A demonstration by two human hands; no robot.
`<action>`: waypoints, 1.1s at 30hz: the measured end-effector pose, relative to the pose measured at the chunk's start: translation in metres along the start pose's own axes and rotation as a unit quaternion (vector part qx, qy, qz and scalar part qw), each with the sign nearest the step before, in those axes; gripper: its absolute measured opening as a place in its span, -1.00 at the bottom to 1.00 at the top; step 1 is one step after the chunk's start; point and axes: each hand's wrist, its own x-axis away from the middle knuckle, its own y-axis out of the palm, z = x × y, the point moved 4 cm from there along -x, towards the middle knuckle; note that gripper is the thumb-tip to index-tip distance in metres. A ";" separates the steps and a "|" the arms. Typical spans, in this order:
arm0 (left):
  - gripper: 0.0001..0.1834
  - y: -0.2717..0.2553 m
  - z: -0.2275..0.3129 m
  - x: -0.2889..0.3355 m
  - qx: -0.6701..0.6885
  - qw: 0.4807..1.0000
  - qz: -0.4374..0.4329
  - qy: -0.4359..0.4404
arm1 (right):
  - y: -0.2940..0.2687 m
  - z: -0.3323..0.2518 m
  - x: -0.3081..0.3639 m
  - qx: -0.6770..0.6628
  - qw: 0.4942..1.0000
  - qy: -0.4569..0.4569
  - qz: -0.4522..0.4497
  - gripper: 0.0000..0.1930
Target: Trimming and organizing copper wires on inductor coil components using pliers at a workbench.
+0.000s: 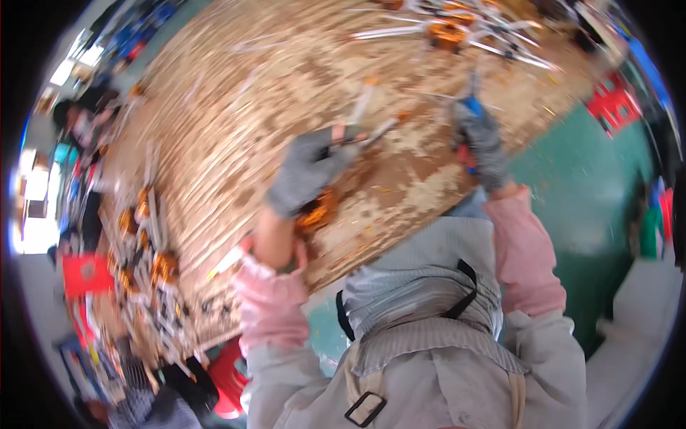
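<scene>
The picture is smeared by motion. My left hand (306,171), in a grey glove with bare fingertips, is closed around white-sleeved wire leads (383,131), whose orange ends point away from me. Beneath that wrist, a copper wire coil (316,212) rests on the worn wooden table (386,196). To the right, near the table edge, my gloved right hand (481,139) is wrapped around hand pliers (471,107) with blue and red on the handles. Their jaws point away from me, apart from the leads, and are too blurred to read.
Several copper coils with white leads (446,34) lie at the far right; more coils (163,269) cluster at the left edge. A co-worker's hand (136,372) is at lower left. Red stools (613,104) (229,379) stand beside the table, over a green floor (572,186).
</scene>
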 end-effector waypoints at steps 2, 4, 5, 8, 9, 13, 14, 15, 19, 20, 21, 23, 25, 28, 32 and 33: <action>-0.71 0.008 -0.001 -0.007 -0.056 0.998 -0.007 0.035 | -0.012 0.008 -0.002 -0.058 0.998 0.003 -0.002 -0.80; -0.73 0.015 0.001 -0.011 -0.151 0.985 0.020 0.076 | -0.017 0.009 -0.004 -0.067 0.997 0.041 0.019 -0.82; -0.72 0.015 -0.003 -0.009 -0.127 0.990 0.024 0.065 | -0.010 0.006 -0.002 -0.086 0.995 0.042 0.006 -0.83; -0.64 0.013 0.001 -0.004 -0.053 0.998 -0.011 0.041 | -0.001 0.002 0.002 -0.134 0.990 0.046 0.000 -0.86; -0.62 0.007 0.009 -0.001 -0.052 0.998 0.010 0.042 | -0.001 0.004 0.001 -0.140 0.989 0.046 -0.002 -0.86; -0.56 -0.016 0.023 -0.013 -0.038 0.995 0.087 0.036 | -0.009 0.005 0.001 -0.132 0.991 0.030 0.016 -0.84; -0.55 -0.020 0.021 -0.021 -0.028 0.994 0.102 -0.021 | -0.011 0.004 0.002 -0.122 0.992 0.023 0.024 -0.83; -0.54 -0.022 0.018 -0.027 -0.020 0.990 0.114 -0.077 | -0.009 0.008 0.003 -0.107 0.994 0.033 0.011 -0.82; -0.57 -0.011 0.002 -0.059 -0.169 0.985 0.016 -0.039 | -0.015 0.006 0.006 -0.031 0.996 0.082 0.021 -0.75; -0.58 -0.004 0.000 -0.064 -0.181 0.983 0.010 -0.039 | -0.012 0.003 0.007 -0.059 0.996 0.049 0.040 -0.75; -0.60 0.000 -0.004 -0.071 -0.188 0.982 0.004 -0.010 | -0.012 0.003 0.006 -0.086 0.995 0.016 0.055 -0.75; -0.63 0.010 -0.003 -0.079 -0.158 0.987 -0.009 -0.034 | -0.018 0.007 0.003 -0.134 0.989 0.027 0.048 -0.75; -0.66 0.018 0.002 -0.077 -0.085 0.987 -0.028 -0.133 | -0.027 0.003 0.004 -0.111 0.992 0.050 0.036 -0.77; -0.72 0.019 0.012 -0.069 -0.116 0.990 -0.004 -0.079 | -0.010 -0.030 0.013 -0.023 0.996 0.084 -0.022 -0.74; -0.74 0.031 0.014 -0.062 -0.157 0.987 0.013 0.008 | 0.021 -0.018 -0.021 0.197 0.966 -0.154 -0.060 -0.60; -0.74 0.034 0.023 -0.058 -0.142 0.989 0.008 -0.046 | 0.028 -0.020 -0.026 0.246 0.956 -0.143 -0.078 -0.60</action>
